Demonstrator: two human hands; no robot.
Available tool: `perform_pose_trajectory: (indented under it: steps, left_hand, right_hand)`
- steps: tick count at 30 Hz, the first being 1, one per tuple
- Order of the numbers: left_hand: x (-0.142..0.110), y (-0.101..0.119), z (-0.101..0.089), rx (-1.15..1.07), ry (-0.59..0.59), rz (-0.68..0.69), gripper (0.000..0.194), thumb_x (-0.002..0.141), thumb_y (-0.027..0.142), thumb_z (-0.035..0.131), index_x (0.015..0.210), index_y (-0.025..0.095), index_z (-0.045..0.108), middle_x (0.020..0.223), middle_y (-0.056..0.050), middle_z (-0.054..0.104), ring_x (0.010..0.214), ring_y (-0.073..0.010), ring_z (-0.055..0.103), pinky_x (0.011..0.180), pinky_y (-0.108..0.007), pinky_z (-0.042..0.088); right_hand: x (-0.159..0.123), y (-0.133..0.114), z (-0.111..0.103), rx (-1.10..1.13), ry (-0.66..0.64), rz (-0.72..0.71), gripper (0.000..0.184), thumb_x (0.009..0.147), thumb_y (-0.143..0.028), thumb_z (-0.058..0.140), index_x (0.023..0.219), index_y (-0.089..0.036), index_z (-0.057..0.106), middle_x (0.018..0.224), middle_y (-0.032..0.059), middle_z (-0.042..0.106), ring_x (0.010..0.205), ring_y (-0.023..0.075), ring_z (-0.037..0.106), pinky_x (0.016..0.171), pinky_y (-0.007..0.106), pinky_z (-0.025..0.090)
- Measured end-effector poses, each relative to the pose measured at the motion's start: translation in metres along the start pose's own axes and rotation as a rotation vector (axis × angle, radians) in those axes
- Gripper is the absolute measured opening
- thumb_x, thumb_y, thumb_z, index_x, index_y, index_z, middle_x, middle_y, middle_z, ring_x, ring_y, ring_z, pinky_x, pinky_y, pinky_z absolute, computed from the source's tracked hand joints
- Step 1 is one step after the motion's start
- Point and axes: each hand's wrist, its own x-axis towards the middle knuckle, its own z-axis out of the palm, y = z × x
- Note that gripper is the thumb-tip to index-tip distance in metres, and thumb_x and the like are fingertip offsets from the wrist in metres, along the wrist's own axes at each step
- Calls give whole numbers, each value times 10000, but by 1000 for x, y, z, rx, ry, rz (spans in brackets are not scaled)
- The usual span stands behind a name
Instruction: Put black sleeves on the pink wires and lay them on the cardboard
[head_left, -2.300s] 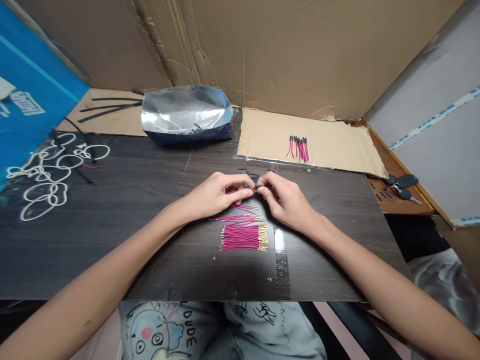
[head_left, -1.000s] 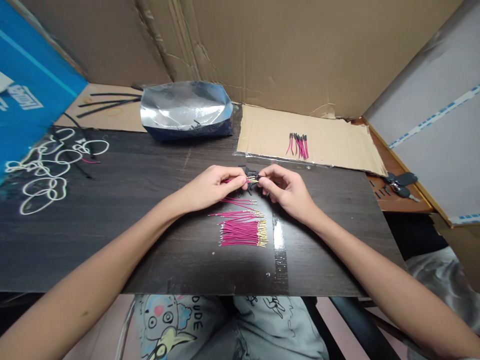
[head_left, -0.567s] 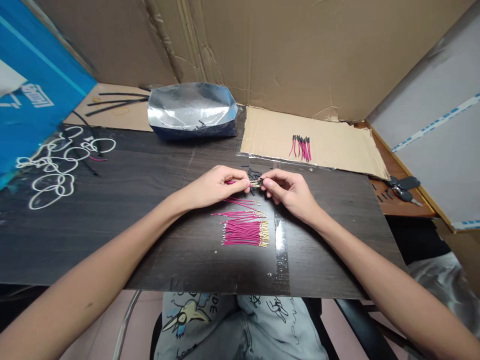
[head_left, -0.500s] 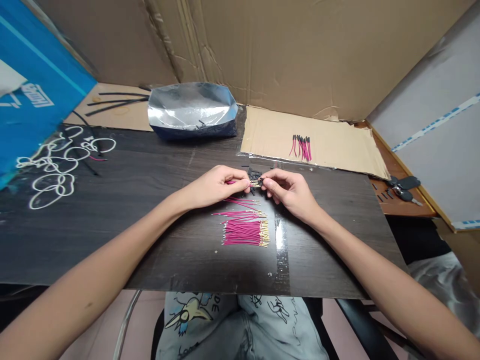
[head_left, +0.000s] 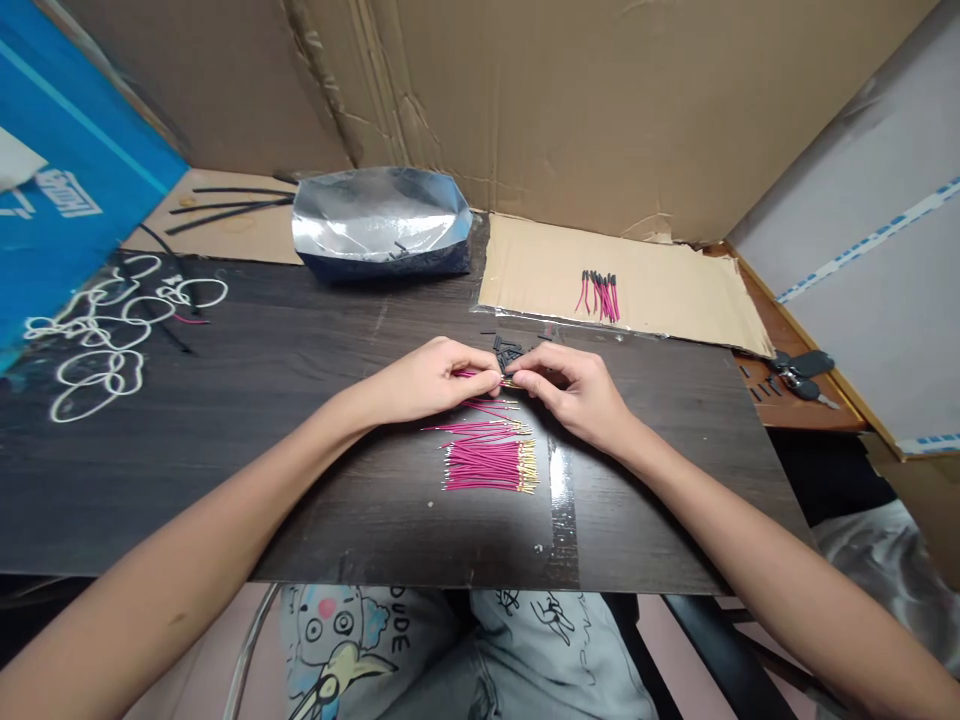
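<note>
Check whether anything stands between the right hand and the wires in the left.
Nothing visible does. The right hand is at the gold tips of the wires in the left hand; the black tubes lie beyond, not between. The hands may hide one.

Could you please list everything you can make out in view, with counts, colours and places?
table: one, dark brown, centre
loose wires: many, magenta with gold tips, table centre
small tubes: many, black, beyond loose wires
held wires: a few, magenta, between loose wires and small tubes
foil bag: one, silver inside, dark blue outside, table back
cardboard sheets: two, tan, back left and right
capped wires: several, magenta and black, on right sheet
long tubes: several, black, on left sheet
white loops: several, white, table left
keys: one bunch, mostly black, far right
cardboard wall: one, brown, behind
blue panel: one, blue, far left
trousers: one pair, pale grey, below table edge
left grip: one, pinching held wires
right grip: one, at their tips
</note>
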Motion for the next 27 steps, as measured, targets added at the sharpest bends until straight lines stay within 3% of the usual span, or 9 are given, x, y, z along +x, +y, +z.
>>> perform_pose_trajectory:
  steps: [3, 6, 11, 15, 27]
  left_hand:
    - [-1, -1, 0, -9, -19, 18, 355, 992, 395, 543, 759, 158, 666, 620, 50, 477, 600, -97, 404, 597, -244, 304]
    - [-1, -1, -1, -58, -53, 20, 345, 993, 393, 548, 778, 154, 674, 641, 44, 511, 614, -98, 423, 609, -239, 320]
    - [0, -1, -3, -157, -92, 19, 342, 987, 417, 569, 820, 149, 701, 701, 19, 589, 664, -108, 478, 635, -232, 360]
    - [0, -1, -3, -239, -131, 31, 358, 996, 427, 569, 833, 139, 706, 671, 24, 534, 629, -98, 435, 597, -227, 341]
    - [4, -11, 2, -461, -179, -73, 396, 992, 486, 602, 846, 134, 707, 556, 49, 400, 513, -79, 325, 497, -233, 266]
  right_hand:
    - [0, -2, 1, -37, 24, -67, 122, 988, -283, 687, 973, -197, 773, 892, 19, 763, 739, 126, 631, 698, 273, 479]
    - [-1, -2, 2, 10, 22, -43, 111, 976, -286, 703, 958, -198, 768, 889, 19, 763, 755, 127, 642, 688, 267, 482]
    - [1, 0, 2, 407, -66, 175, 160, 905, -347, 790, 928, -197, 740, 762, -19, 706, 591, 84, 568, 555, 234, 442]
    - [4, 2, 0, 640, -137, 287, 262, 852, -408, 838, 894, -192, 697, 677, -43, 635, 510, 70, 517, 472, 219, 417]
    - [5, -3, 0, 747, -129, 326, 349, 831, -436, 861, 904, -186, 628, 666, -50, 593, 519, 69, 522, 459, 212, 444]
